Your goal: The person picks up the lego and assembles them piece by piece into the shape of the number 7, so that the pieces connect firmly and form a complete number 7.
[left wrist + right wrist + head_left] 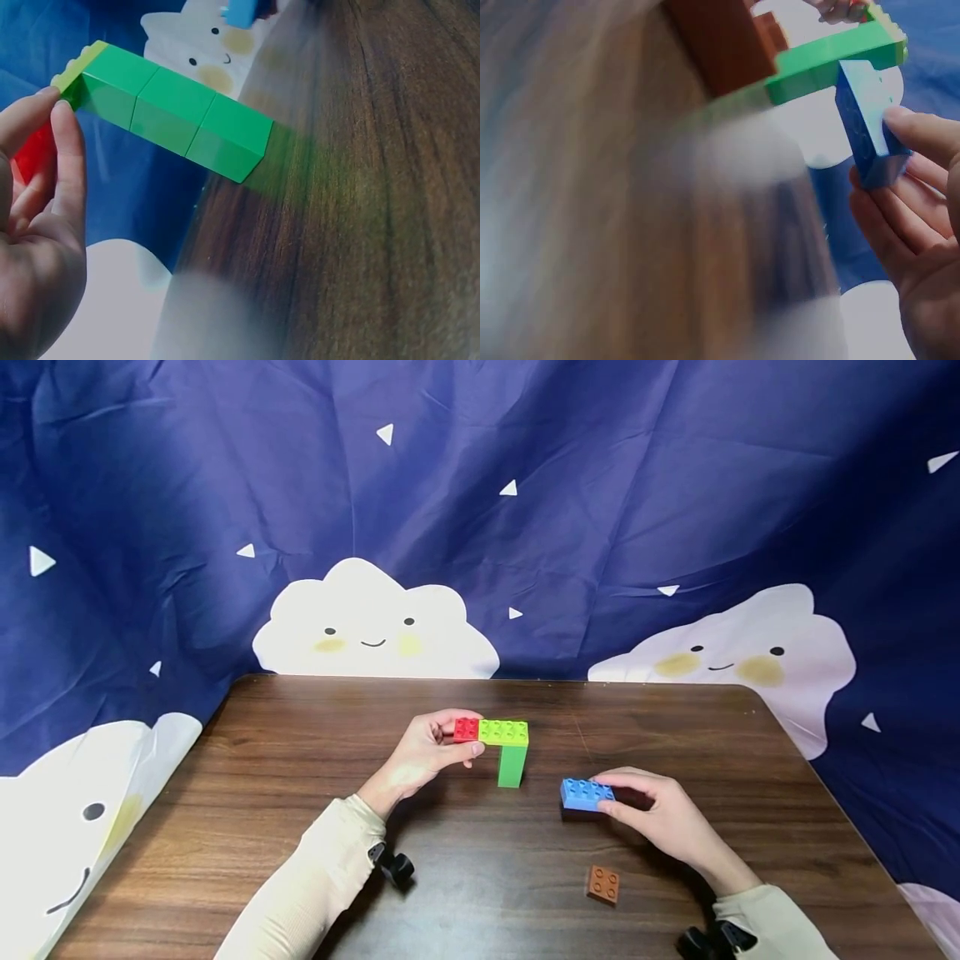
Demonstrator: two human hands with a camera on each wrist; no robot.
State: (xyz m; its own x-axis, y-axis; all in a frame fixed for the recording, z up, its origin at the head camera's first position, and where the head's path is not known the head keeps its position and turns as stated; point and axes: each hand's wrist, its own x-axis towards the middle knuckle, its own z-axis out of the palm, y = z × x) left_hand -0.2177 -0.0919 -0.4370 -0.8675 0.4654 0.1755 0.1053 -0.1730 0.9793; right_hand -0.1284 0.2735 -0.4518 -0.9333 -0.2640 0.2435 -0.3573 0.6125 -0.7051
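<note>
A column of several green blocks [172, 109] stands on the table, topped by a lime-green brick [504, 732] that reaches out to the left. Beside the lime brick sits a red brick [466, 729], at the same height. My left hand [426, 750] pinches the red brick between thumb and fingers. To the right, my right hand [660, 810] holds a blue brick [585, 794] by its right end, apart from the column. In the right wrist view the thumb and fingers grip the blue brick [866, 124] from both sides.
A small brown brick [603, 885] lies on the wooden table [480, 893], nearer than the blue brick and left of the right forearm. Behind the table hangs a dark blue cloth [450, 518] with clouds and triangles.
</note>
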